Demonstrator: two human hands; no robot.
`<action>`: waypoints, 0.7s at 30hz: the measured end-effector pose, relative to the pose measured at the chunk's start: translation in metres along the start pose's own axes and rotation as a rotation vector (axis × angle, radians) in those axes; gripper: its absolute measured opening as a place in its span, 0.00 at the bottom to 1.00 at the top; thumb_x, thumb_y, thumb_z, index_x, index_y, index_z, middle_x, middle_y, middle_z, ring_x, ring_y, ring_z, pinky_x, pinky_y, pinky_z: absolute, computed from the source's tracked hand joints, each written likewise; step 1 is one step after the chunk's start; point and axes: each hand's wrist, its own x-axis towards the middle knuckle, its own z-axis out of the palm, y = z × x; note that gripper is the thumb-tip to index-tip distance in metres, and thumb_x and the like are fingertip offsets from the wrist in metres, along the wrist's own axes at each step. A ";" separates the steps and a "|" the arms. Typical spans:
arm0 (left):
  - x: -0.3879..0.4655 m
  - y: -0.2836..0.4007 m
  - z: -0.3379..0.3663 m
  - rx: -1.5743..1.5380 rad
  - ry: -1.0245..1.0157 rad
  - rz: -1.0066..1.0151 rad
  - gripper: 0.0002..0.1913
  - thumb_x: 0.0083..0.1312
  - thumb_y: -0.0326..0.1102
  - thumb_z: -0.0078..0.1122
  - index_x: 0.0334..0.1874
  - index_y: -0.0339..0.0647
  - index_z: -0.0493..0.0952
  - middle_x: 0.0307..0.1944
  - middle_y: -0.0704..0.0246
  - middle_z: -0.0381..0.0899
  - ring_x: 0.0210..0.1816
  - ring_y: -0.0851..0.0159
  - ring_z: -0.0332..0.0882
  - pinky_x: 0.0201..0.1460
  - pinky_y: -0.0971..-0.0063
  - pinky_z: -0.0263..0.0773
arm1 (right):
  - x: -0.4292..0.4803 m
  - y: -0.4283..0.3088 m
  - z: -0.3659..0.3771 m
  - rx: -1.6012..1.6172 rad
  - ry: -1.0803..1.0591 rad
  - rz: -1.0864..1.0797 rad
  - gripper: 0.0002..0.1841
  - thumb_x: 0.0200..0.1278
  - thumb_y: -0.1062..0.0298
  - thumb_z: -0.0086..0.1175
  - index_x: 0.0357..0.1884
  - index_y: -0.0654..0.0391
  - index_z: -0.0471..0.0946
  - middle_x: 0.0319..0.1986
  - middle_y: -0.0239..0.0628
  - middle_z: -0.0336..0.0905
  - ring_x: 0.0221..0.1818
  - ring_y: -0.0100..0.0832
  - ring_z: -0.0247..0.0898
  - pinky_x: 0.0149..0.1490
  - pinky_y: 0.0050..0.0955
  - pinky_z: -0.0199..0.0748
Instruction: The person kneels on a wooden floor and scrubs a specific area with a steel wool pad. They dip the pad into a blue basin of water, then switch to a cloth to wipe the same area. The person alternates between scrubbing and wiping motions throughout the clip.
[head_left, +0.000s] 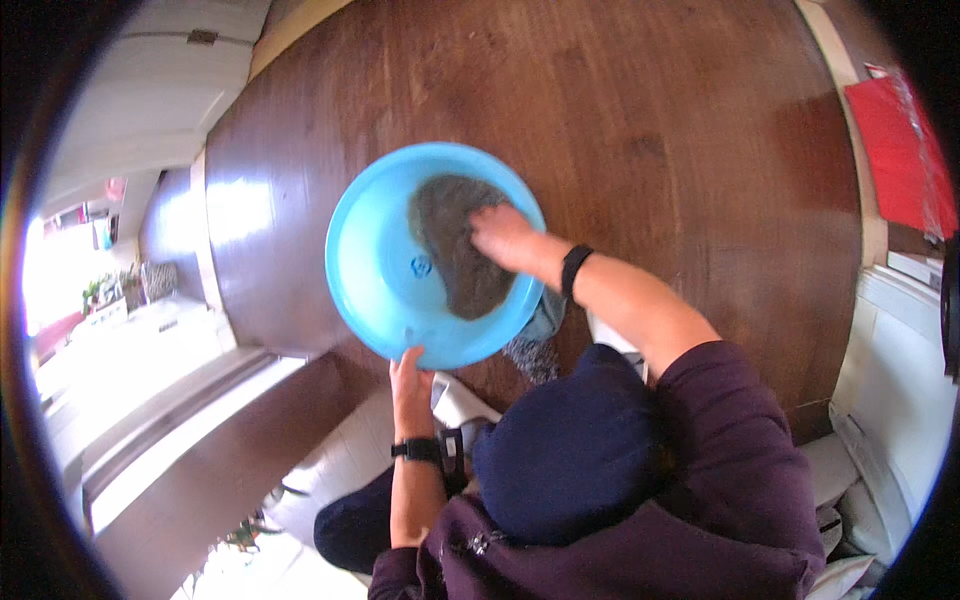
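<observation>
A light blue plastic basin (375, 217) is in front of me, tilted, with a small dark blue mark on its inside. A dark grey-brown mass (450, 217) lies across its right half; whether it is murky water or wet cloth I cannot tell. My right hand (504, 238) reaches over the right rim into this mass, fingers curled and their tips partly hidden. At the near rim, my left hand (411, 375) grips the basin with the thumb over the edge. Each wrist wears a black band. Grey-blue cloth (546, 322) shows from beneath the basin's lower right side.
Dark brown wooden floor (637, 150) surrounds the basin. A red item (896, 157) with clear wrapping is at the far right. Brightly lit white surfaces (142, 352) and potted plants (105, 289) are on the left. A white slipper (461, 401) shows below the basin.
</observation>
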 end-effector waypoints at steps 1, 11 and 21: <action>0.002 0.000 -0.002 -0.021 -0.011 0.000 0.25 0.61 0.18 0.51 0.63 0.36 0.67 0.57 0.58 0.74 0.55 0.52 0.78 0.51 0.57 0.80 | -0.003 0.005 -0.007 0.050 0.025 -0.014 0.11 0.57 0.66 0.51 0.35 0.57 0.84 0.44 0.46 0.80 0.50 0.49 0.76 0.51 0.46 0.77; 0.010 -0.004 -0.005 -0.130 0.023 -0.056 0.24 0.62 0.20 0.50 0.62 0.40 0.68 0.56 0.63 0.74 0.56 0.57 0.76 0.51 0.61 0.79 | -0.020 -0.018 -0.027 -0.008 0.122 -0.228 0.10 0.58 0.68 0.55 0.41 0.50 0.82 0.41 0.35 0.79 0.44 0.40 0.79 0.48 0.43 0.75; 0.044 -0.012 -0.040 -0.292 0.080 -0.161 0.14 0.63 0.25 0.59 0.51 0.41 0.74 0.46 0.68 0.80 0.47 0.63 0.80 0.47 0.71 0.80 | -0.064 -0.042 -0.021 0.362 0.347 -0.482 0.01 0.55 0.66 0.55 0.29 0.47 0.77 0.32 0.32 0.76 0.42 0.37 0.75 0.50 0.41 0.73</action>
